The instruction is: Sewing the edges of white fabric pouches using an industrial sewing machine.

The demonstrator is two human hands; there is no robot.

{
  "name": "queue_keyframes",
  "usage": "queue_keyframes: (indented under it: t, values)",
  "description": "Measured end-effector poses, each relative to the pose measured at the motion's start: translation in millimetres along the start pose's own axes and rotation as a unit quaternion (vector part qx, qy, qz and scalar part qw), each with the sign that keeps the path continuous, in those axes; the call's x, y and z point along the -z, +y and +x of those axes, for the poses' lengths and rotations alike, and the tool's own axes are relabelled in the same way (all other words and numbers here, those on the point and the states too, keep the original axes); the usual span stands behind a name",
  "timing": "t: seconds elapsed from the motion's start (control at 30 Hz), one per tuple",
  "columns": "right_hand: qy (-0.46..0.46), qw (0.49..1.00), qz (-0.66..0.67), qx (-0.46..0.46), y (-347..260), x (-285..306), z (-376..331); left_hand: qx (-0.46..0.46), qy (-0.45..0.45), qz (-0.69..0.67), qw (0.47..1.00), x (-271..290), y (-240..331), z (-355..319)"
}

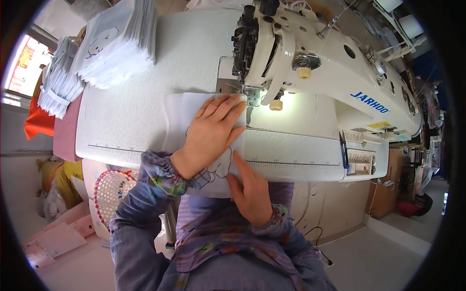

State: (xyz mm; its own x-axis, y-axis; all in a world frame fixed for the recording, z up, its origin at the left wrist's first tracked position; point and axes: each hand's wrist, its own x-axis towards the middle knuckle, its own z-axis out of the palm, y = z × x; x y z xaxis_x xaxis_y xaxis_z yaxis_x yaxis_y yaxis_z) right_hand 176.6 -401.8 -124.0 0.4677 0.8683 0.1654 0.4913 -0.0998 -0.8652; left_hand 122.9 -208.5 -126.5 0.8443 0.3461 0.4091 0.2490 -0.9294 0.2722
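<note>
At the far left edge, a bright window is glowing (23,60), and below it an orange cloth (39,119) is hanging beside a dusky pink box (67,128). Yellow fabric (72,182) is bunching up at the left, where a red-rimmed net basket (97,189) is sitting nearer the centre. Pink sheets (51,245) are lying across the lower left. Toward the right edge, a cardboard box (387,186) is standing upright, while a black cable (320,235) is curling at the lower right of centre.

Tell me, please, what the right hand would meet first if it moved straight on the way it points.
Probably the left hand, which lies on the printed white fabric just ahead of the right hand, though their relative heights are unclear.
</note>
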Motion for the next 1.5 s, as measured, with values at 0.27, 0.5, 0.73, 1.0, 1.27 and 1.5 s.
queue_keyframes:
  t: [0.27,0.5,0.73,1.0,1.27,1.5]
  values:
    - [-0.017,0.999,0.018,-0.041,5,5,7,0.001,0.001,-0.012,1.0,-5,-7,9]
    - [-0.017,0.999,0.028,-0.042,6,14,7,0.008,0.005,0.007,1.0,-9,1,9]
    - [-0.028,0.998,0.034,-0.049,7,15,8,0.0,0.018,0.025,1.0,-11,-1,8]
    - [-0.071,0.97,0.146,-0.183,8,28,-2,0.045,-0.004,-0.081,0.996,9,5,-9]
    - [-0.091,0.801,0.532,-0.258,15,35,-20,0.03,-0.096,-0.229,0.968,51,49,-80]
    - [-0.058,0.824,0.499,-0.264,10,27,-15,0.039,-0.079,-0.279,0.956,54,45,-76]
